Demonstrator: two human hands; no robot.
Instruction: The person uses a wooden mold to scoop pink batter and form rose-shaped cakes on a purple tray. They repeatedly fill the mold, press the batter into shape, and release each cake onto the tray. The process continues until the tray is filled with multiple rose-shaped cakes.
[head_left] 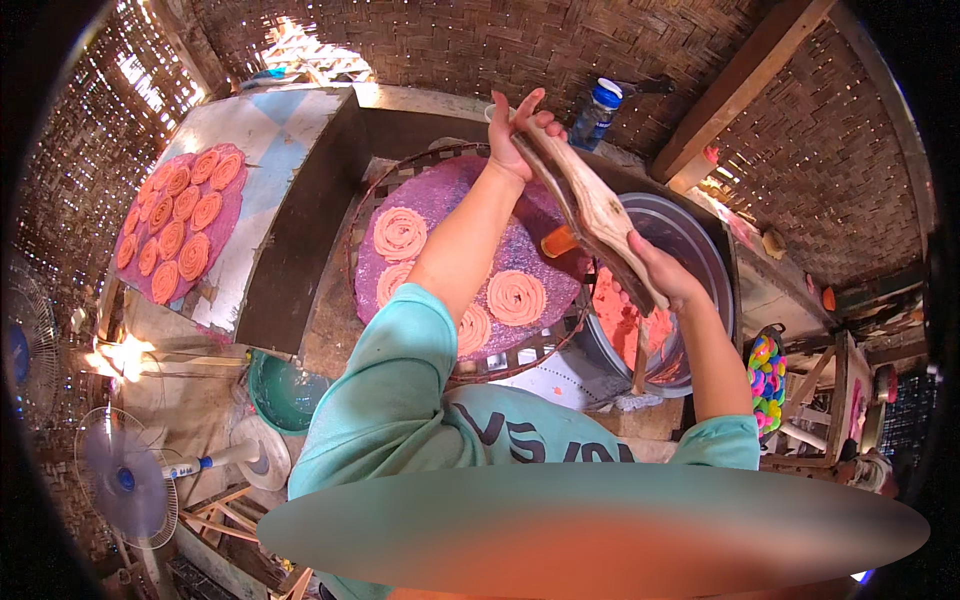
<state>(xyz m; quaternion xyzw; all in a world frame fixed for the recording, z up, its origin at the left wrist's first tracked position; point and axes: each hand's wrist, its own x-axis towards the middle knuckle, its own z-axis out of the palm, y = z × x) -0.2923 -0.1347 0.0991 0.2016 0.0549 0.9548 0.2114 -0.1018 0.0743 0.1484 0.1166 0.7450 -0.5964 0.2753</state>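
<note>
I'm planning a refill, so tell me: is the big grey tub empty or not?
Not empty: the grey tub holds orange-pink mixture, visible beside the wooden tool; depth unclear.

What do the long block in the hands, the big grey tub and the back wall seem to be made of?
Long block: wood, apparently bare and worn; streaked grain runs along its pale face.
Grey tub: probably plastic, smooth, with a soft sheen on its curved side.
Back wall: woven plant strips, perhaps bamboo, seemingly unpainted; a criss-cross weave shows.
</note>
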